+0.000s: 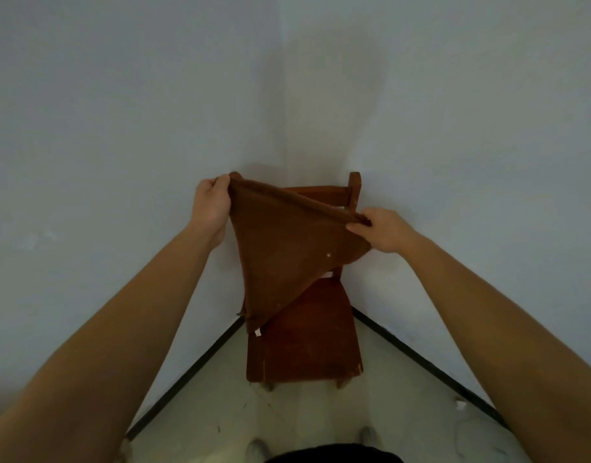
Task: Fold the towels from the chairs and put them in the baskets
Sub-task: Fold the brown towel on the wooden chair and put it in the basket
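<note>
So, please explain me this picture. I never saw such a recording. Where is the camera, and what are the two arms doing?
There is no machine here. The single picture comes from a camera worn on a person's head, looking forward and down, so the two bare arms are that person's own. The left hand and the right hand each pinch one end of a brown towel, held up between them; the rest hangs down to a point. Behind it a wooden chair stands in the corner of a room, on a pale floor. At the bottom edge are the person's shoes. No basket is in view.
</note>
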The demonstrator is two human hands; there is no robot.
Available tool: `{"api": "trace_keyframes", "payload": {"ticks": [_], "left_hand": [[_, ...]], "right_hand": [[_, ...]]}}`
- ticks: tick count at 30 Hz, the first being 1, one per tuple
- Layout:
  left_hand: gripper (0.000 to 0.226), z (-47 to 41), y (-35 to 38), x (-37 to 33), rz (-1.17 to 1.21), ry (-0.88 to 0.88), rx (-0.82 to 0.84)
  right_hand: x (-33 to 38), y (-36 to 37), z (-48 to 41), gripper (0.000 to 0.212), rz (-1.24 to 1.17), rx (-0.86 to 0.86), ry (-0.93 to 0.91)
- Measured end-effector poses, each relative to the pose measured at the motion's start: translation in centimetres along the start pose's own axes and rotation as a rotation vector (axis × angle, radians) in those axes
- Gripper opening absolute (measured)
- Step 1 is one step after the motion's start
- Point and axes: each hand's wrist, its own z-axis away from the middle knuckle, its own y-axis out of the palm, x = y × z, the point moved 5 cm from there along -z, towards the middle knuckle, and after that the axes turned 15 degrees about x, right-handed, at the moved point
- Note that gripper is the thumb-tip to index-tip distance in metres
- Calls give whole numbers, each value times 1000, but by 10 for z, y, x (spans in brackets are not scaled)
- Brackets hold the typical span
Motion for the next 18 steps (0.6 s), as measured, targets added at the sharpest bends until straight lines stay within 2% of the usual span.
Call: {"api": "trace_keyframes", "payload": {"ticks": [5,8,11,14,16,18], "left_hand": [[43,15,-7,-6,-41,-38,127],[43,26,-6,-11,-5,-27,160],[33,33,-7,-11,45,-16,127],[30,37,-12,-3,73,-7,146],[31,38,-18,9,-2,-22,129],[30,37,-23,19,-214,-37,117]], "right_hand": [[5,-35,23,54,97,-206,51],[15,-52,32,56,17,-294,8],[14,-57,41,45,-211,-167,-4],[3,-51,49,35,-207,7,39],[-8,-46,54,25,-178,51,78],[-19,-37,58,25,-156,127,141]]}}
